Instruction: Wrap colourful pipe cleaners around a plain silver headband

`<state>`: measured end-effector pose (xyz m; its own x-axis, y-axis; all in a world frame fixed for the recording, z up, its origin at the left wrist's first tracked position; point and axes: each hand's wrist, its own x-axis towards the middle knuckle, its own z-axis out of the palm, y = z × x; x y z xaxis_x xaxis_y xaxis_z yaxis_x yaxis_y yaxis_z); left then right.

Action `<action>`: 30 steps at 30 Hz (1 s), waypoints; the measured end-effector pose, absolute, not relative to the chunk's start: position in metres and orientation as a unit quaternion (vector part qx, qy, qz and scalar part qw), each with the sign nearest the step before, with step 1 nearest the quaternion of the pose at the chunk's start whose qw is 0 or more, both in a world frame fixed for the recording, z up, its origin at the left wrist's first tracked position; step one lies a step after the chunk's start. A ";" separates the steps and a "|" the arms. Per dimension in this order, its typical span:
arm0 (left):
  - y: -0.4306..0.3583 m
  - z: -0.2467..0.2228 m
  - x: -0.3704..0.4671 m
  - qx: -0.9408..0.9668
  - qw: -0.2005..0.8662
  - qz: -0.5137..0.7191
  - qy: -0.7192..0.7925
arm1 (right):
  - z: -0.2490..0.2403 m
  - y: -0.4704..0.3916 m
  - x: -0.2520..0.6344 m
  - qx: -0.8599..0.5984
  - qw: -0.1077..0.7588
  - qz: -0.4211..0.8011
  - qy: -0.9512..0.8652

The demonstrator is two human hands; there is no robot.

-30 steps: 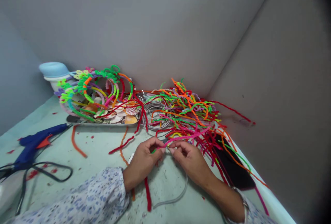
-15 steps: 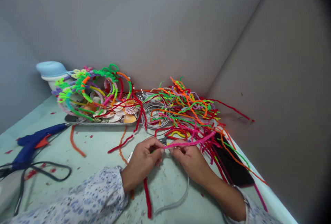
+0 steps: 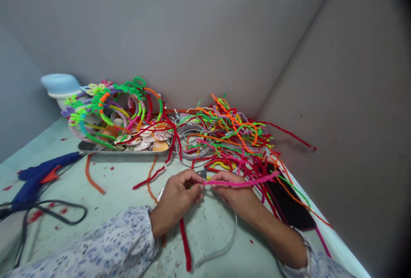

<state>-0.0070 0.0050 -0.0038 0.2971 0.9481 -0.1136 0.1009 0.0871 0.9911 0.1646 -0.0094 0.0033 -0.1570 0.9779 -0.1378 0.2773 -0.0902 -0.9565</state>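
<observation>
We have a pale green table [image 3: 122,192] below us, with a loose pile of fuzzy stems [image 3: 236,130] at the back right. Left of it sits 1 metal tray [image 3: 125,153] of shells, with fuzzy hoops [image 3: 98,102] heaped over it.

Nearer, our 2 hands meet over the table. Our left hand [image 3: 180,192] has its thumb and forefinger pressed together on the inner end of a pink stem [image 3: 244,183]. Our right hand [image 3: 239,203] sits with its fingers curled in close beside; the stem masks their tips, so we cannot tell what they grip. A grey strip [image 3: 209,255] curves out from beneath the right hand onto the table.

Against 0.5 s ago, the pink stem's free end has swung farther right and lower, so it lies across the back of our right hand. We take this as a turn of the stem about the pinch.

Against 1.0 s ago, the stem no longer slants up over the pile's near edge, and more shows of the small tool [image 3: 203,173] with red and yellow handles. The pinch stays nearly in place.
</observation>
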 end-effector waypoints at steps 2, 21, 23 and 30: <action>0.005 -0.003 -0.007 0.563 0.575 0.372 0.462 | 0.002 -0.009 0.165 -0.539 0.356 0.517 -0.563; 0.009 -0.001 -0.009 0.533 0.654 0.322 0.431 | 0.004 -0.007 0.173 -0.509 0.352 0.482 -0.620; 0.011 -0.002 -0.010 0.543 0.647 0.307 0.438 | 0.004 -0.007 0.173 -0.511 0.352 0.477 -0.622; 0.011 0.001 -0.009 0.558 0.641 0.297 0.436 | 0.002 -0.007 0.174 -0.501 0.354 0.477 -0.630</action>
